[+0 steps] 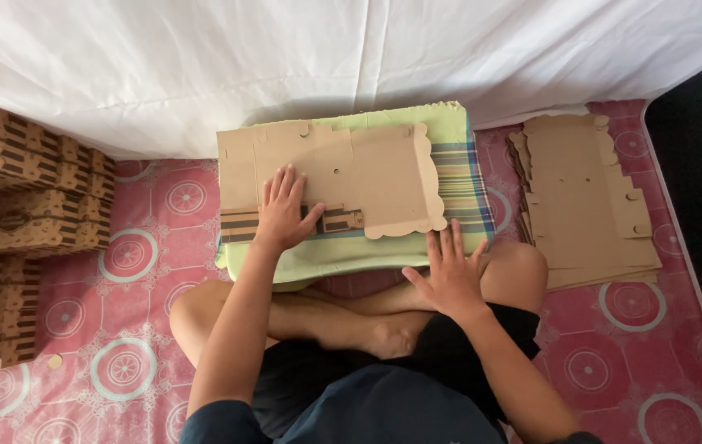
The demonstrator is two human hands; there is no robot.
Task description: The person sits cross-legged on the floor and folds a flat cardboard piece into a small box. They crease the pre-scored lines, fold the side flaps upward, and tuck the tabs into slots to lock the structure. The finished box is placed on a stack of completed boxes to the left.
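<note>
Head view: crossed legs [342, 316] nearest the lens, both hands working at a flat cardboard box blank [330, 181].

Sitting cross-legged on a pink patterned mat [137, 255], the person is facing a green cushion [458, 164] just ahead of the knees. The blank is lying flat on it, long axis running left to right, scalloped edge at the right end. Left hand [285, 212] is pressing down with fingers spread on the blank's near left part, beside the striped flap. Right hand [448, 275] is resting open, fingers spread, at the cushion's near edge, off the blank, gripping nothing. Left hand is therefore the nearer one. Stack of flat blanks [585, 201] is lying to the right; folded boxes [22, 230] are piling at left.
</note>
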